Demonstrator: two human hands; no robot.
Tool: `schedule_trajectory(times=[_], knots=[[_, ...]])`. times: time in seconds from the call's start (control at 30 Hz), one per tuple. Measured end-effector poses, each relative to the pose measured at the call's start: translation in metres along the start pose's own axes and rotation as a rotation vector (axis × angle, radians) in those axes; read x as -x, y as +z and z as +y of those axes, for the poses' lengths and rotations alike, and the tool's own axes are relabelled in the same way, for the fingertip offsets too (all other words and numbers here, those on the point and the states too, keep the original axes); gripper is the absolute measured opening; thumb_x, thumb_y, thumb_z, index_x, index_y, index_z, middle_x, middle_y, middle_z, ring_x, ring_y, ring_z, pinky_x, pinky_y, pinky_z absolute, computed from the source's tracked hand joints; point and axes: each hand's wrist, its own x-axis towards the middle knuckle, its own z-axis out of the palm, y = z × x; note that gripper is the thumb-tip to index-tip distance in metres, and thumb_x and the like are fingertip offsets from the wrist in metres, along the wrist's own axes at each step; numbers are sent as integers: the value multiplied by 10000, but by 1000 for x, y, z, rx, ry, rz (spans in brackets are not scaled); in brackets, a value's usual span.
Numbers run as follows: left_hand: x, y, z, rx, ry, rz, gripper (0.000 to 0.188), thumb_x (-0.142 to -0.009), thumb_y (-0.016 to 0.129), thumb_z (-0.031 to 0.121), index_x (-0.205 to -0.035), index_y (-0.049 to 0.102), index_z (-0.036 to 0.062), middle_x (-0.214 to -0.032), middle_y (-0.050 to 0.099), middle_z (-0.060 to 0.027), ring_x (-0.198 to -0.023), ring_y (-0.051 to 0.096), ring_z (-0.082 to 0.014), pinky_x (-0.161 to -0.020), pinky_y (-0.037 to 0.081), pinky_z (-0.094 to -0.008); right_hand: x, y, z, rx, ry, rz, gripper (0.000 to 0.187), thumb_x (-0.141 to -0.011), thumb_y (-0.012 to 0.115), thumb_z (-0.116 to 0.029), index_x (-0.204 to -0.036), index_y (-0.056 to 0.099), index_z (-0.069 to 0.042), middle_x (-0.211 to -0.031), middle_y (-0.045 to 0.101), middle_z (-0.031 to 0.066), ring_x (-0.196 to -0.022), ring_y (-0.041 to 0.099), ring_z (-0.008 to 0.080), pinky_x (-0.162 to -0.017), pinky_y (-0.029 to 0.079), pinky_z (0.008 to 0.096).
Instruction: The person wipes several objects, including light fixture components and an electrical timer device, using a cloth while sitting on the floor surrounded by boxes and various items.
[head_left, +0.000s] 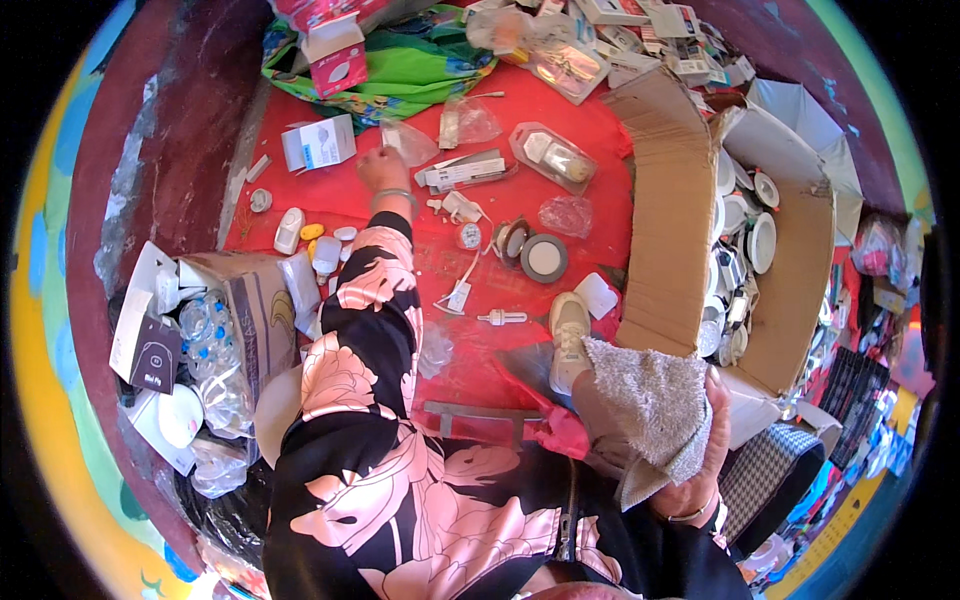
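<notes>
My left hand (384,170) is stretched far forward over the red sheet (590,230), its fingers curled and closed. A clear plastic bag (410,143) lies right against its fingers; whether they grip it I cannot tell. Beside that hand stands a small white and blue box (320,144), with an opened narrow carton (462,172) on the other side. At the lower right, my right hand (700,470) holds a grey terry cloth (655,412), which hangs over the fingers. Farther out lie a clear blister pack (553,157), a round grey-faced disc (544,258) and a small bulb (502,318).
To the right, a large cardboard box (665,200) holds many round white light fittings (761,242). Another carton (262,320) with plastic-wrapped items stands at left. A green patterned cloth bag (420,70) lies at the back. My shoe (569,335) rests on the sheet.
</notes>
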Motion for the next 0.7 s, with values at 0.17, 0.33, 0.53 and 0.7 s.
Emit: schedule_trajectory(times=[0.17,0.33,0.53,0.7], knots=[[77,19,141,552,24,-548,240,-763,568,227,-837,605,2,-826,610,-218,-768,574,-403,-695,462,-451,-1,5,-6,6,16,-54,236,-882,496,-304,-956,522,-81,-940,595,107,-889,595,261,-810,499,422],[158,78,195,718,-757,-865,226,-823,534,217,-957,594,45,-942,606,-215,-775,611,-328,-654,486,-399,-9,-1,-22,-10,61,-48,234,-885,486,-314,-981,507,-102,-943,598,113,-903,600,271,-785,512,440],[168,112,205,254,-197,-1059,210,-835,534,230,-926,576,45,-840,602,-162,-726,604,-281,-632,491,-379,-13,-10,-32,46,7,71,277,-869,490,-349,-956,503,-86,-920,593,115,-868,598,267,-777,508,424],[142,117,189,23,424,-1032,217,-845,532,248,-872,559,35,-750,598,-117,-687,595,-254,-623,494,-365,-9,-17,-37,-1,18,55,278,-873,491,-352,-924,497,-79,-882,581,97,-853,588,246,-781,499,419]])
